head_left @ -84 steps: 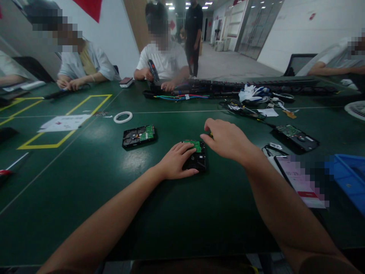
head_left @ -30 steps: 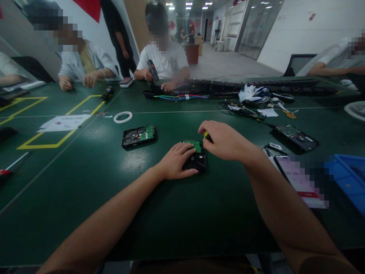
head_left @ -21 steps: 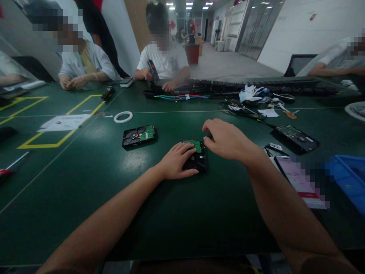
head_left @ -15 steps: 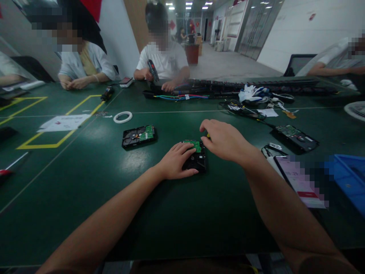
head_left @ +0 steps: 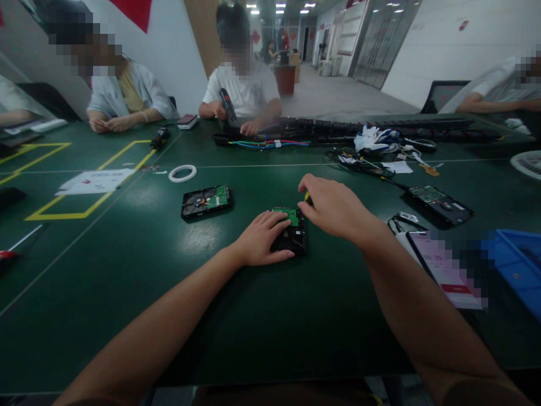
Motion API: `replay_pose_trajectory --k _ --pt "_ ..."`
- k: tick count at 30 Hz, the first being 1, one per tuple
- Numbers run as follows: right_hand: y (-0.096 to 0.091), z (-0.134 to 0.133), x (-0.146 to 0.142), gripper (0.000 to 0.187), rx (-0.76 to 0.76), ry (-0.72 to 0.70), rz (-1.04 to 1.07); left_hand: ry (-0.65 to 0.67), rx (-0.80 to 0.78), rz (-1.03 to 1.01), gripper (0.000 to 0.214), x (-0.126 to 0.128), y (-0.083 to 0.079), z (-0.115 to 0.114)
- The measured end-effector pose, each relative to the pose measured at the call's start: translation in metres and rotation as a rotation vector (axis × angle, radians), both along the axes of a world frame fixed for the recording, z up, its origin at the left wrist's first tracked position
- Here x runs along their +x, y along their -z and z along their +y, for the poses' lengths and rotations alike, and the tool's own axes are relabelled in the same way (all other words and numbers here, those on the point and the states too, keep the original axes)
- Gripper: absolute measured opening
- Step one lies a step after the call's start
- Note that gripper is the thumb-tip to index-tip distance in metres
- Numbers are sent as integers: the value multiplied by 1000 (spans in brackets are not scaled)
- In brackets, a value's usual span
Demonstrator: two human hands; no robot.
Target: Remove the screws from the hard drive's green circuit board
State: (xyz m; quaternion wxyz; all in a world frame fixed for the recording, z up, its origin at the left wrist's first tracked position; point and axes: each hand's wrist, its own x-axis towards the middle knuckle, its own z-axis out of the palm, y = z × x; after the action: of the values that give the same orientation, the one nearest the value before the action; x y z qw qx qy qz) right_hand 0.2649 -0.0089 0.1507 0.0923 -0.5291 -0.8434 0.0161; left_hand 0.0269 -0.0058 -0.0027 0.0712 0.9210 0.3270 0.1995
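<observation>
My left hand (head_left: 261,239) is open, laid over a hard drive (head_left: 296,239) on the green table. Its fingers stretch across the drive's green circuit board (head_left: 292,216), and the thumb reaches along the near edge. Just right of the drive's far end, my right hand (head_left: 332,206) is closed around a yellow-and-black tool handle (head_left: 308,198). Most of that handle is hidden by the fingers, and its tip cannot be made out. Another hard drive (head_left: 207,203), board side up, lies to the left. A third hard drive (head_left: 439,206) rests to the right.
A phone (head_left: 443,270) and a blue bin (head_left: 518,265) are on the right. White gloves (head_left: 374,138) and cables (head_left: 359,160) lie farther back. A white tape ring (head_left: 182,173), papers (head_left: 95,181) and a screwdriver (head_left: 21,243) are leftward. Across the table, a person holds a power drill (head_left: 227,104).
My right hand has shifted very slightly, with a little more of the yellow handle showing. My left hand and the drive have stayed put.
</observation>
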Motion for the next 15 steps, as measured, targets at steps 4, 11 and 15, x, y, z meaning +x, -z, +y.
replay_pose_trajectory --k 4,11,15 --pt "-5 -2 0 25 -21 63 -100 0 5 5 86 0 0 0" --pt "-6 -6 -1 26 -39 -16 -54 5 4 -20 85 0 4 2" --pt "-6 -6 -3 28 -16 34 -76 0 3 -19 84 0 3 1"
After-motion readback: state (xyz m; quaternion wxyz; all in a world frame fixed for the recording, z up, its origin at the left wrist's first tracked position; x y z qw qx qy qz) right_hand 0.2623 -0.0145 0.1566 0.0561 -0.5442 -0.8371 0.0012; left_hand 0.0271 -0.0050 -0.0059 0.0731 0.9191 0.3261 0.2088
